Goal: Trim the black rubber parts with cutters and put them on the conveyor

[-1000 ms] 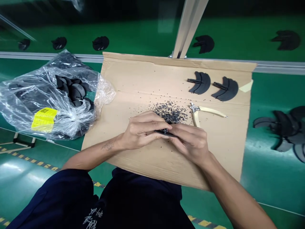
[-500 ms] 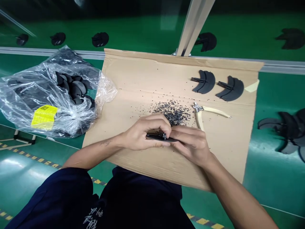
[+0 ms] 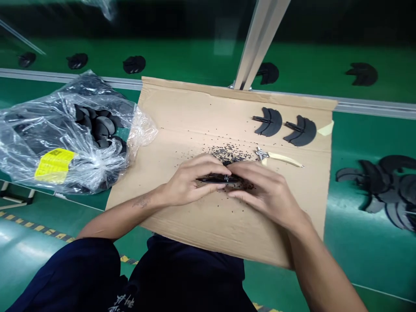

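Note:
My left hand (image 3: 186,180) is closed on a thin black curved plastic part (image 3: 212,179), held nearly edge-on above the cardboard, fingers above and thumb below. A small upright piece stands out near the part's middle. My right hand (image 3: 268,186) is at its other end; the fingertips meet the part near that piece, while the thumb is spread apart below it. Small black plastic scraps (image 3: 232,152) lie heaped behind and beneath the hands. Beyond my right hand lie cream-handled side cutters (image 3: 281,158), one handle mostly hidden.
The cardboard sheet (image 3: 182,108) lies on a green table (image 3: 351,134). Two black curved parts (image 3: 271,122) lie at its back right. A clear plastic bag (image 3: 29,125) of similar parts is at left; more parts (image 3: 378,180) lie at right. A metal post (image 3: 260,43) rises behind.
My right thumb has moved off the part and away from the fingers. The left hand keeps its hold, and the part sits slightly higher in view. The camera view has shifted a little.

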The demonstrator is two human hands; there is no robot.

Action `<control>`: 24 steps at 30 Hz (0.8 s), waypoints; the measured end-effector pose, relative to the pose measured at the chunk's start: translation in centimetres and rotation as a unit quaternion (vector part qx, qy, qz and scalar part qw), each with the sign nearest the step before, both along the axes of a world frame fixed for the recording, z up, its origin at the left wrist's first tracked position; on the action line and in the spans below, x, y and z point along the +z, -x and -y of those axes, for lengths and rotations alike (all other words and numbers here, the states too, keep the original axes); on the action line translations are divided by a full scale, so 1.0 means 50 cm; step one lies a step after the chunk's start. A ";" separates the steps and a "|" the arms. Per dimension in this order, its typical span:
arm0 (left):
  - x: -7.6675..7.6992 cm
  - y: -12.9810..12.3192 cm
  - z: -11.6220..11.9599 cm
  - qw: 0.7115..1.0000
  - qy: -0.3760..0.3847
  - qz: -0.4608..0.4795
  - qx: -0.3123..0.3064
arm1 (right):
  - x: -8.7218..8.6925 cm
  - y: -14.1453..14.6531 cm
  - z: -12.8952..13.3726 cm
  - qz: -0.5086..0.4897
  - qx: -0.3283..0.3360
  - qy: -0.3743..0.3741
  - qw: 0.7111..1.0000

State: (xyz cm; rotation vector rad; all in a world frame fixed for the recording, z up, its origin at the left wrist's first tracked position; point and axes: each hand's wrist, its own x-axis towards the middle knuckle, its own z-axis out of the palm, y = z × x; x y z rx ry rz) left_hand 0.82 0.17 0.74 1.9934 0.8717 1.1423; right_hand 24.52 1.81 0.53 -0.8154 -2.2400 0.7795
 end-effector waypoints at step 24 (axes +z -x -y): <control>-0.014 0.020 -0.025 0.992 -0.063 -0.018 0.108 | 0.027 -0.027 -0.010 0.089 -0.129 -0.055 0.986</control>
